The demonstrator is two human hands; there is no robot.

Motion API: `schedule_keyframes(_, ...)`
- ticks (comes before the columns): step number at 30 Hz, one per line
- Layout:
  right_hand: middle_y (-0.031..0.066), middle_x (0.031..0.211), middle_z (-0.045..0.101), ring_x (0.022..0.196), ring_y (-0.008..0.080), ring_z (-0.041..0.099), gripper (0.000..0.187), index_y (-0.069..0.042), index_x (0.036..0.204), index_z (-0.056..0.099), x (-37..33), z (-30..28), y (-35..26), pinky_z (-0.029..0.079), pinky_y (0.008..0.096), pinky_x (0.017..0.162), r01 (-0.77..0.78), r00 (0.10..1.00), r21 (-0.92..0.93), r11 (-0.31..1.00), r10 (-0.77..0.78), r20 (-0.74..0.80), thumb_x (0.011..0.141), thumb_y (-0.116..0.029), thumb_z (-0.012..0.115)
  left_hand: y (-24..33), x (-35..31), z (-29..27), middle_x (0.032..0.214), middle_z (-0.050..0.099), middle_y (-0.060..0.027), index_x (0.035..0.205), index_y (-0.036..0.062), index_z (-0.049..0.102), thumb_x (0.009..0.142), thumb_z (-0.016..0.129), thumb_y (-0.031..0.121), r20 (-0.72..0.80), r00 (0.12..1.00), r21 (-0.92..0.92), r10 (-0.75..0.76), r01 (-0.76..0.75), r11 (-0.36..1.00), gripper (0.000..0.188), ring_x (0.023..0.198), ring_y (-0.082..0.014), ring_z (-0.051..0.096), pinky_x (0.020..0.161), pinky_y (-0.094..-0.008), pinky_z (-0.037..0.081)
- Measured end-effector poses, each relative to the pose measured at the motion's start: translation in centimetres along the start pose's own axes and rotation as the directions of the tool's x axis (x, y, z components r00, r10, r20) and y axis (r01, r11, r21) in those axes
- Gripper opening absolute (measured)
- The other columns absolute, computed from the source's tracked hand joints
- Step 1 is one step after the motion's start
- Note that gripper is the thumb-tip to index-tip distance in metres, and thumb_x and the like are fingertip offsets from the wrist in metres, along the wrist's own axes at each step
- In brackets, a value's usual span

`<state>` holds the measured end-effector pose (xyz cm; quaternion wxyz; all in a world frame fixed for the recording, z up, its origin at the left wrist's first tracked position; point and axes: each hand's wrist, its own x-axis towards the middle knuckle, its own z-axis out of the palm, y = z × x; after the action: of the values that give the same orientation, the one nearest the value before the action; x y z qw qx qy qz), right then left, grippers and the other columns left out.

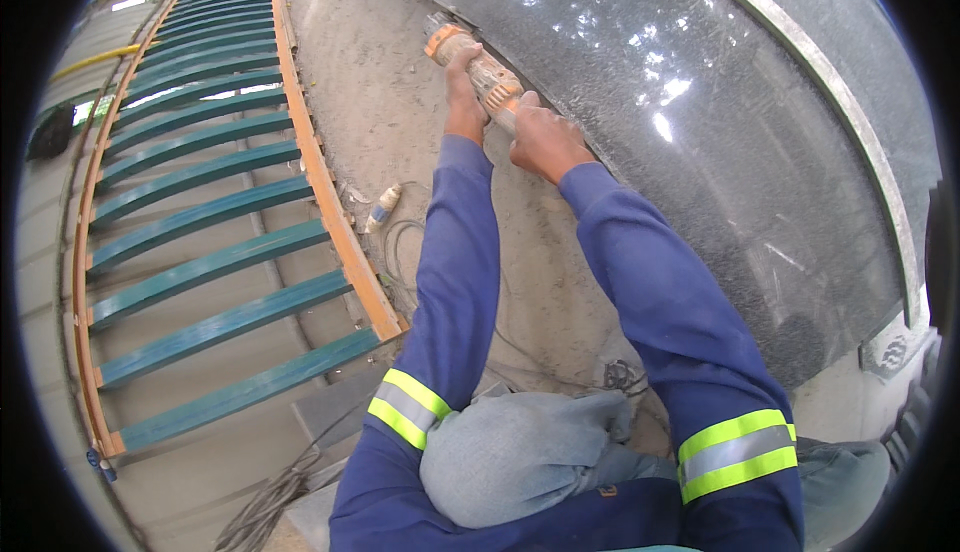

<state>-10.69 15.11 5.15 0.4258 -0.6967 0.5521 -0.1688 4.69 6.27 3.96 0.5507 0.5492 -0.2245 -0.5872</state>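
A large dark polished stone slab, speckled with pale dust and catching bright reflections, fills the upper right of the head view; a pale band curves along its far side. Its near edge runs diagonally from upper left to lower right, and both arms work right against that edge. To the left lies a long rack of teal slats in an orange frame, running away toward the top left and well apart from the slab. Between the two is a strip of dusty concrete floor, the only open room, narrow and crossed by a thin grey cable with a small plug piece beside the orange rail. A tangle of cable sits lower left. The person's knee in light grey trousers is at the bottom, between blue sleeves with yellow reflective bands.

The orange dust-coated handheld power tool lies along the slab's near edge, its long axis pointing up-left, head end farthest from the person. The left hand wraps its middle body from below; the right hand closes round its rear end, each grip holding the tool
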Motion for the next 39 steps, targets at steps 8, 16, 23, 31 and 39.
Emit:
schedule_keyframes(8,0.0286,0.104,0.069,0.100,0.0411,0.069,0.044,0.003,0.111,0.045,0.3,-0.3,-0.4,0.056,0.0470,0.087,-0.029,1.000,-0.022,0.999,0.029,0.012,0.077,-0.011,0.070,-0.3,0.6,0.0,0.078,0.059,-0.0135,0.100,0.0022,0.052,0.080,0.069,0.026,-0.024,0.999,-0.022,-0.043,0.043,0.999,0.035,0.061,-0.0278,0.064,0.056,-0.0423,0.058)
schedule_keyframes(16,0.0299,0.097,0.069,0.095,0.0418,0.070,0.040,0.004,0.109,0.044,-2.9,-1.1,-0.6,0.056,0.0480,0.085,0.005,1.000,-0.101,0.995,-0.007,-0.020,0.079,-0.010,0.065,-0.7,-2.6,0.7,0.076,0.058,-0.0110,0.098,0.0048,0.053,0.081,0.068,0.022,0.004,1.000,-0.101,-0.001,0.002,0.995,0.029,0.060,-0.0245,0.064,0.054,-0.0405,0.058)
schedule_keyframes(23,0.0305,0.096,0.069,0.094,0.0422,0.070,0.036,0.003,0.108,0.044,-3.9,-1.2,-0.4,0.056,0.0488,0.084,0.014,0.999,-0.106,0.994,-0.017,-0.027,0.079,-0.008,0.064,-1.2,-3.1,0.6,0.080,0.058,-0.0126,0.104,0.0031,0.051,0.082,0.067,0.022,-0.025,1.000,-0.088,0.016,-0.018,0.996,0.033,0.060,-0.0254,0.064,0.054,-0.0413,0.059)
schedule_keyframes(31,0.0340,0.100,0.067,0.098,0.0467,0.068,0.037,0.003,0.109,0.043,-2.8,-1.4,-0.2,0.053,0.0514,0.087,-0.012,1.000,-0.043,0.999,0.012,0.008,0.080,-0.010,0.063,-0.8,-2.6,1.3,0.082,0.059,-0.0131,0.102,0.0017,0.051,0.082,0.066,0.025,-0.002,1.000,-0.056,-0.004,0.004,0.998,0.034,0.064,-0.0272,0.065,0.059,-0.0428,0.059)
schedule_keyframes(39,0.0359,0.109,0.065,0.104,0.0482,0.066,0.039,0.006,0.113,0.045,-0.3,-1.0,-0.8,0.051,0.0528,0.092,-0.031,0.999,0.027,0.999,0.031,0.029,0.080,-0.010,0.059,0.1,0.5,0.1,0.080,0.057,-0.0089,0.102,0.0058,0.053,0.078,0.069,0.021,-0.023,1.000,-0.056,-0.013,0.011,0.998,0.032,0.065,-0.0261,0.063,0.060,-0.0422,0.058)
